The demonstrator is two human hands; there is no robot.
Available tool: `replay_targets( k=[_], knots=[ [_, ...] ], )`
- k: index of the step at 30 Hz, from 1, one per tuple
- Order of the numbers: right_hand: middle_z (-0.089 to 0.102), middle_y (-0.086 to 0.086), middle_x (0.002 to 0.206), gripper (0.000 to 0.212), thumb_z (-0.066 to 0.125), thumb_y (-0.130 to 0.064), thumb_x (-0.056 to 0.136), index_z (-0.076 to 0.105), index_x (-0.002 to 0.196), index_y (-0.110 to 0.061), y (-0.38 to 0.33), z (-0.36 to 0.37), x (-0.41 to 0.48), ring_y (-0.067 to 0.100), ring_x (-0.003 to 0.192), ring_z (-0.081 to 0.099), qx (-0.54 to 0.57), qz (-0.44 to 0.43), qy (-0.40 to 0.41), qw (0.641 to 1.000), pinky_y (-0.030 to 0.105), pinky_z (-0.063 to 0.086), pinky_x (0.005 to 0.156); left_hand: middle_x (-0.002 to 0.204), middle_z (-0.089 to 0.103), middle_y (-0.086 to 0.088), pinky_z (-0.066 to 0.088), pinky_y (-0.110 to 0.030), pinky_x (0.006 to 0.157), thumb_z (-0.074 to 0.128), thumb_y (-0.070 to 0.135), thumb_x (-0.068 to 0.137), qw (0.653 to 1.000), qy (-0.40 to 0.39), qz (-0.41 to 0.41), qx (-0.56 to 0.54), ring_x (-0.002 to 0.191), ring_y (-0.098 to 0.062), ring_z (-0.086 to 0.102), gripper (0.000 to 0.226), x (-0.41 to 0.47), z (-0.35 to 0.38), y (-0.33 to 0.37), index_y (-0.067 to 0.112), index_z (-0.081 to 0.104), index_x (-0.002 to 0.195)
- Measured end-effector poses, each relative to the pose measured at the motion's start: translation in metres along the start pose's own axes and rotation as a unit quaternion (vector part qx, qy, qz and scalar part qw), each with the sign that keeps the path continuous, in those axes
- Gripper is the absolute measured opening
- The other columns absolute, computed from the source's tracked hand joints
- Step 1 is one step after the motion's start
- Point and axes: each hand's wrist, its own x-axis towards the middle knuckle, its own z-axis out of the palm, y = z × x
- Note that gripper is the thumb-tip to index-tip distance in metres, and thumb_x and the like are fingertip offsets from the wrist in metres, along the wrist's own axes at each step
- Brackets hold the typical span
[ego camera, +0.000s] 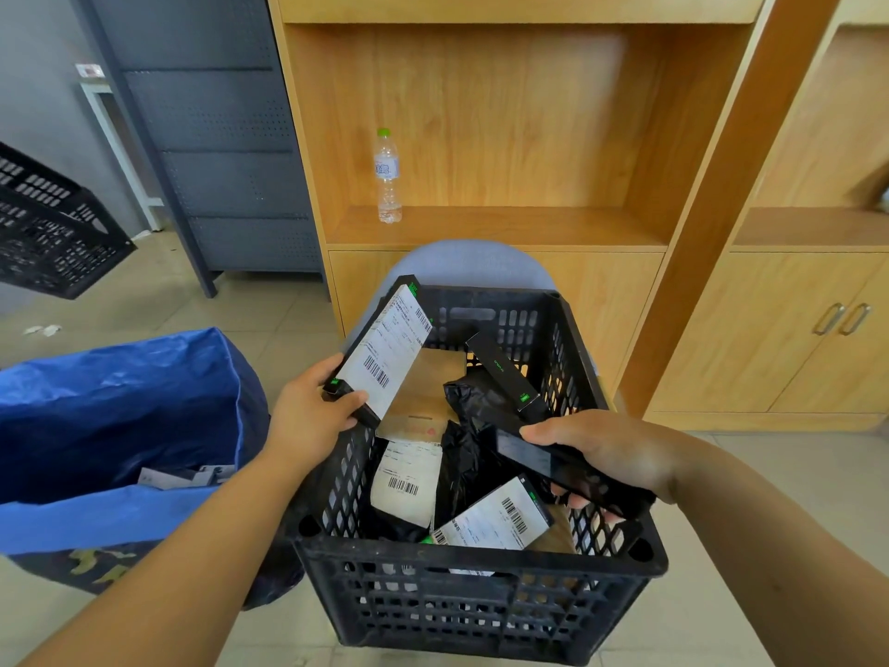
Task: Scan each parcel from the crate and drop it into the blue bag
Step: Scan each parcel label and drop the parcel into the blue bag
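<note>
The left hand (312,406) grips the lower end of a black box parcel (385,351) between thumb and curled fingers. It holds the parcel tilted above the left wall of the crate (481,560), with the white barcode label facing up. The right hand (608,454) is wrapped round a dark handheld scanner (543,462) over the crate's right side, with its screen end pointing towards the parcel. Inside the black crate lie more parcels: labelled packets (409,479), crumpled black bags (474,406), a brown envelope (423,387) and a second black box (505,373) leaning against the far wall. Just left of the crate stands the blue bag (96,406), open at the top, with a few parcels at its bottom. The floor (269,310) is pale tile, with paper scraps (43,329) near the left edge. A rounded grey seat (471,262) shows behind the crate. Beyond it is a wooden shelf unit (529,113) with a water bottle (387,175) upright on its shelf, and cupboard doors (793,329) to the right. A grey perforated metal cabinet (216,137) and another black crate (48,223) are to the left.
</note>
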Motion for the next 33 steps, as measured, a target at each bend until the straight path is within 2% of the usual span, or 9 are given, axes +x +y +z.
replay_targets(
  k=[6, 11, 13, 15, 17, 21, 24, 29, 33],
  knots=[
    [0.062, 0.007, 0.079, 0.047, 0.053, -0.063, 0.085, 0.068, 0.088, -0.018, 0.0, 0.003, 0.001, 0.02, 0.065, 0.059, 0.019, -0.006, -0.003, 1.0, 0.032, 0.043, 0.057, 0.121, 0.063, -0.001, 0.06, -0.028, 0.073, 0.062, 0.003, 0.089, 1.0, 0.006, -0.007, -0.017, 0.105, -0.017, 0.063, 0.049, -0.002, 0.0, -0.002, 0.021, 0.053, 0.133],
    [0.056, 0.007, 0.068, 0.049, 0.055, -0.061, 0.085, 0.065, 0.075, -0.014, -0.008, 0.015, 0.006, 0.017, 0.052, 0.053, 0.079, -0.047, 0.021, 0.996, 0.029, 0.039, 0.051, 0.124, 0.063, -0.001, 0.061, -0.03, 0.076, 0.06, 0.002, 0.09, 0.995, 0.047, -0.012, -0.082, 0.107, -0.018, 0.064, 0.046, -0.006, -0.014, -0.003, 0.019, 0.054, 0.132],
    [0.057, 0.005, 0.069, 0.047, 0.053, -0.063, 0.086, 0.065, 0.077, -0.019, -0.017, 0.026, 0.012, 0.017, 0.052, 0.054, 0.081, -0.083, 0.067, 0.991, 0.03, 0.041, 0.052, 0.118, 0.064, 0.002, 0.06, -0.027, 0.072, 0.06, 0.003, 0.09, 0.991, 0.091, -0.001, -0.101, 0.102, -0.015, 0.066, 0.042, -0.012, -0.027, -0.008, 0.017, 0.055, 0.129],
    [0.063, 0.002, 0.082, 0.031, 0.051, -0.061, 0.088, 0.066, 0.092, -0.034, -0.031, 0.039, 0.021, 0.018, 0.069, 0.062, 0.065, -0.134, 0.119, 0.982, 0.035, 0.05, 0.061, 0.11, 0.064, 0.007, 0.061, -0.027, 0.069, 0.063, 0.005, 0.088, 0.981, 0.153, 0.005, -0.123, 0.098, -0.012, 0.067, 0.035, -0.019, -0.046, -0.015, 0.017, 0.056, 0.121],
    [0.063, -0.006, 0.087, 0.02, 0.049, -0.051, 0.094, 0.063, 0.103, -0.04, -0.047, 0.054, 0.029, 0.014, 0.082, 0.061, 0.074, -0.189, 0.137, 0.97, 0.03, 0.05, 0.068, 0.105, 0.063, 0.007, 0.061, -0.027, 0.066, 0.065, 0.006, 0.087, 0.967, 0.213, -0.003, -0.138, 0.094, -0.01, 0.066, 0.03, -0.024, -0.071, -0.026, 0.016, 0.054, 0.113],
    [0.062, -0.019, 0.059, 0.019, 0.048, -0.044, 0.096, 0.063, 0.084, -0.04, -0.083, 0.088, 0.048, -0.001, 0.062, 0.057, 0.045, -0.229, 0.131, 0.964, 0.022, 0.035, 0.06, 0.11, 0.062, -0.004, 0.062, -0.035, 0.066, 0.071, 0.015, 0.084, 0.946, 0.303, -0.058, -0.097, 0.096, -0.018, 0.066, 0.029, -0.024, -0.136, -0.069, 0.015, 0.053, 0.107],
    [0.052, -0.007, 0.056, 0.025, 0.05, -0.047, 0.094, 0.068, 0.091, -0.03, -0.103, 0.115, 0.069, 0.012, 0.059, 0.05, 0.018, -0.231, 0.117, 0.966, 0.026, 0.034, 0.059, 0.111, 0.064, -0.008, 0.06, -0.038, 0.069, 0.073, 0.02, 0.083, 0.934, 0.33, -0.122, -0.064, 0.098, -0.027, 0.067, 0.03, -0.013, -0.177, -0.1, 0.014, 0.053, 0.105],
    [0.037, 0.009, 0.072, 0.042, 0.051, -0.047, 0.093, 0.063, 0.106, -0.009, -0.122, 0.144, 0.1, 0.016, 0.059, 0.035, -0.012, -0.238, 0.083, 0.968, 0.015, 0.028, 0.043, 0.117, 0.059, -0.009, 0.055, -0.033, 0.076, 0.065, 0.018, 0.09, 0.947, 0.263, -0.169, -0.072, 0.089, -0.019, 0.064, 0.019, 0.022, -0.207, -0.12, 0.015, 0.057, 0.107],
    [0.038, 0.007, 0.069, 0.033, 0.051, -0.048, 0.093, 0.066, 0.098, -0.02, -0.128, 0.145, 0.109, 0.016, 0.059, 0.039, -0.012, -0.238, 0.086, 0.967, 0.021, 0.031, 0.049, 0.136, 0.049, -0.011, 0.049, -0.046, 0.096, 0.066, 0.026, 0.09, 0.962, 0.15, -0.228, 0.004, 0.113, -0.032, 0.056, 0.06, 0.037, -0.197, -0.127, 0.01, 0.041, 0.142]
  ],
)
